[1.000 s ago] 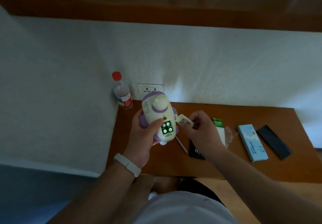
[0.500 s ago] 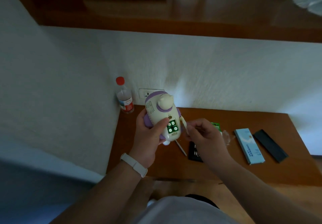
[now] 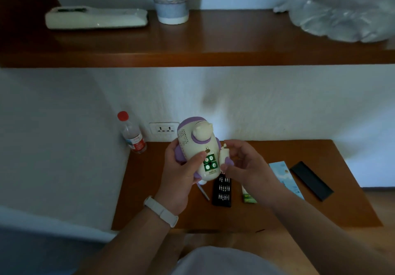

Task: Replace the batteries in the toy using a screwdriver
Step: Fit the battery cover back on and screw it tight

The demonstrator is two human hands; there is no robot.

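Toy [image 3: 198, 146] is being held above the bench [image 3: 149, 189], towards its rear edge. Its long axis is standing near upright, the top leaning slightly left; the head is pointing up towards the wall and the feet down towards the person. The back is facing the camera, with the compartment lying open and four batteries [image 3: 210, 162] showing end-on.

Left hand [image 3: 181, 174] is gripping the toy's left side, fingers wrapping behind it, thumb lying beside the compartment. Right hand [image 3: 245, 163] is pinching the cover [image 3: 224, 155] between thumb and fingers at the toy's right edge. The cover is presenting nearly edge-on, so its face is not showing.

Screwdriver [image 3: 204, 192] is lying on the bench beside the bit case [image 3: 222, 189], its upper end hiding under the toy. The right forearm is covering part of the battery pack [image 3: 249, 197].
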